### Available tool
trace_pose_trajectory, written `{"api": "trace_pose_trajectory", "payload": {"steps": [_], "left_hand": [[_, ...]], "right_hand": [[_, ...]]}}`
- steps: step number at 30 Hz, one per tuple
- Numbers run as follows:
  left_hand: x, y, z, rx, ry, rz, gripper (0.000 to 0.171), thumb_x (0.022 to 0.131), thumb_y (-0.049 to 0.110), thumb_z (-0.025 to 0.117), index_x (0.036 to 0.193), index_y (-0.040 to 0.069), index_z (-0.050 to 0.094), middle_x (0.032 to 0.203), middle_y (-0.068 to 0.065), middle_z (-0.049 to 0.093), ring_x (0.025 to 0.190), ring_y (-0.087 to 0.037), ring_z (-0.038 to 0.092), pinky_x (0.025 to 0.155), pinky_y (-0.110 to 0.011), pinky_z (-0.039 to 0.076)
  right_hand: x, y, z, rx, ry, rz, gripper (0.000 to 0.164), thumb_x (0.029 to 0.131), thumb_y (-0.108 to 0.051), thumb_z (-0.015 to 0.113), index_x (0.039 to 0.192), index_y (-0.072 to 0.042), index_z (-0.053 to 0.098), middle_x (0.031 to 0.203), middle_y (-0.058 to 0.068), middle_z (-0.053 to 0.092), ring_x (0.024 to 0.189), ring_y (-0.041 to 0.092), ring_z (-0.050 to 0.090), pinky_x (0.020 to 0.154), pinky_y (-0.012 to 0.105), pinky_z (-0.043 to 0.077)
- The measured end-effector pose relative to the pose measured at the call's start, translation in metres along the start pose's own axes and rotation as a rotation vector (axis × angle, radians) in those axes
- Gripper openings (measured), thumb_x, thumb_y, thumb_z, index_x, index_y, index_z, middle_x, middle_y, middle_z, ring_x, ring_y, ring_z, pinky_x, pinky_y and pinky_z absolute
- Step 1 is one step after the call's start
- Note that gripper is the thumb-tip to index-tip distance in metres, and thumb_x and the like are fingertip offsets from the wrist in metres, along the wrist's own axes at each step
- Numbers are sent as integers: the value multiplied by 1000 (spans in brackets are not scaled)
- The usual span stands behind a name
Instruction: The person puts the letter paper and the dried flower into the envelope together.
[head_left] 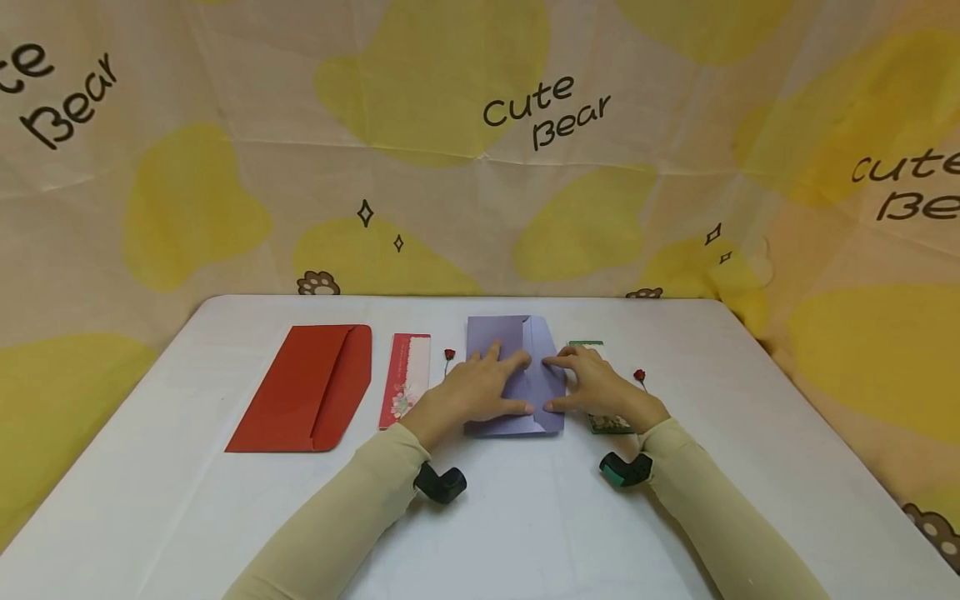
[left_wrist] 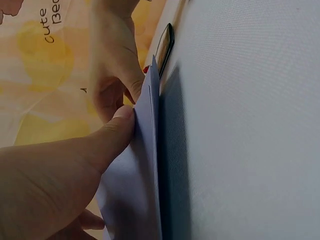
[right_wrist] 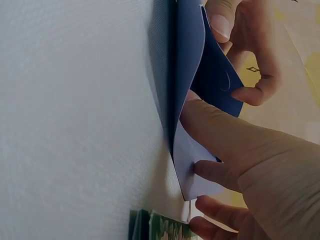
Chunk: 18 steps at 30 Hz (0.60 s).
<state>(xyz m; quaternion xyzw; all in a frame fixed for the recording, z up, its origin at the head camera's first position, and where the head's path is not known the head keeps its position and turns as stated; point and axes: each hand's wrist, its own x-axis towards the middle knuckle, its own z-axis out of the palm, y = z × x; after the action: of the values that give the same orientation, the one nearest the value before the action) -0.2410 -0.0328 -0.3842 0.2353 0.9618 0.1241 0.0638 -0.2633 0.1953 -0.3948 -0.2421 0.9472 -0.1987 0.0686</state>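
On the white desk (head_left: 525,517), between a red-and-white card (head_left: 406,379) and a green card (head_left: 609,422), the thin lilac paper envelope (head_left: 536,387), judged light and easily creased, is pressed flat by the spread left hand (head_left: 468,392) and right hand (head_left: 596,385), and is best held by its edges.

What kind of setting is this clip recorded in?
Probably a staged tabletop set for paper or stationery work, not a lived-in room. A white table stands before a "Cute Bear" cloth backdrop, with a red envelope and cards laid in a row, and both hands on a purple envelope.
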Motion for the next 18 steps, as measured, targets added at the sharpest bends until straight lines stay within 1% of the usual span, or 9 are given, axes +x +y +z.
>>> {"api": "trace_pose_trajectory", "payload": {"steps": [4, 6, 7, 9, 12, 15, 18], "left_hand": [[0, 0, -1, -20, 27, 0, 70, 86, 62, 71, 144, 34, 42, 161, -26, 31, 137, -48, 46, 96, -60, 53], [0, 0, -2, -23, 37, 1, 69, 86, 61, 71, 142, 33, 42, 160, -26, 32, 136, -48, 47, 94, -60, 54], [0, 0, -2, -22, 38, 2, 69, 86, 61, 72, 141, 33, 42, 159, -27, 33, 136, -48, 48, 94, -60, 54], [-1, 0, -3, -21, 38, 8, 69, 86, 61, 72, 141, 33, 42, 154, -25, 40, 130, -46, 53, 93, -58, 54], [-2, 0, -3, -15, 45, 20, 68, 86, 61, 72, 140, 31, 42, 143, -22, 50, 121, -41, 59, 92, -56, 55], [-2, 0, -3, -16, 52, 30, 68, 86, 60, 72, 140, 30, 43, 137, -19, 53, 118, -38, 60, 91, -54, 56], [-2, -1, -2, -25, 55, 37, 69, 87, 60, 71, 141, 28, 44, 136, -19, 54, 119, -37, 60, 91, -54, 56]], "right_hand": [[0, 0, -1, 2, 5, 3, 78, 82, -41, 84, 144, -5, 55, 145, 25, 49, 133, 44, 45, 110, 63, 37], [0, 0, -1, 4, 9, 2, 78, 81, -41, 84, 144, -5, 55, 144, 25, 49, 132, 44, 45, 110, 64, 37], [0, 0, -1, 4, 10, 1, 78, 81, -41, 84, 144, -5, 55, 144, 25, 49, 132, 45, 45, 110, 63, 37], [0, 1, -1, 2, 11, -3, 77, 81, -41, 84, 144, -5, 55, 144, 25, 49, 132, 45, 46, 109, 64, 38], [-1, 2, -1, 3, 11, -5, 77, 81, -41, 84, 144, -5, 56, 143, 26, 49, 131, 44, 46, 109, 63, 38], [-1, 2, -1, -2, 16, -16, 77, 81, -41, 84, 143, -6, 56, 142, 25, 49, 131, 44, 46, 109, 64, 38], [-1, 2, -1, -6, 22, -25, 77, 81, -41, 85, 143, -6, 56, 142, 25, 49, 130, 44, 47, 108, 64, 38]]}}
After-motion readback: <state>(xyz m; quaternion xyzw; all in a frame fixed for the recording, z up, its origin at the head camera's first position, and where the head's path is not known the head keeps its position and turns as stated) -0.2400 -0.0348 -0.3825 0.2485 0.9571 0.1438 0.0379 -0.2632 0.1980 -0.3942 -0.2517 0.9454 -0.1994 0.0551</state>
